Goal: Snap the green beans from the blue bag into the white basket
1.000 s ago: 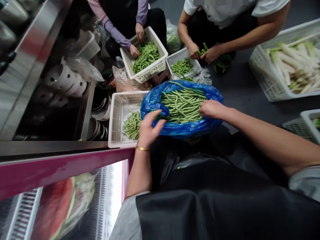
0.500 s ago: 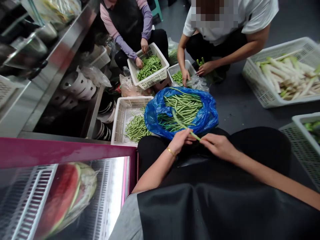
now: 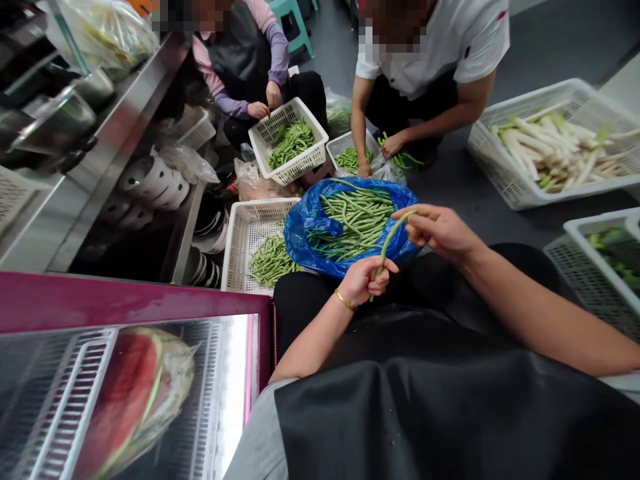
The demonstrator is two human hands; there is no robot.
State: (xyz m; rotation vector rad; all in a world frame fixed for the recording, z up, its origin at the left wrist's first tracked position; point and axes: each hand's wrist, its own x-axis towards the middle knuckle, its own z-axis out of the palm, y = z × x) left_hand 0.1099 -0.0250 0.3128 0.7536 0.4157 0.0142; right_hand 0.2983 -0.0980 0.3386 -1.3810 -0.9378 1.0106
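One long green bean [image 3: 389, 241] stretches between my two hands, curving up to the right. My left hand [image 3: 367, 280], with a gold bracelet at the wrist, is closed round its lower part. Its upper tip is pinched by the fingers of my right hand [image 3: 436, 230]. Just beyond them sits a blue plastic bag [image 3: 305, 233], rolled open and full of long green beans [image 3: 363, 217]. To its left a white basket [image 3: 239, 230] holds a heap of shorter bean pieces [image 3: 273, 261], partly hidden by the bag.
Two people crouch opposite, working over white baskets of cut beans [image 3: 291, 145]. On the right stand a crate of pale stalks [image 3: 560, 150] and a crate of greens [image 3: 617, 257]. A glass-topped cooler [image 3: 135, 303] with cut watermelon and a steel shelf [image 3: 115, 127] border the left.
My right hand has moved up and away to the bean's far tip, and the bean now points upward. My left hand still grips it. The co-workers' hands have shifted.
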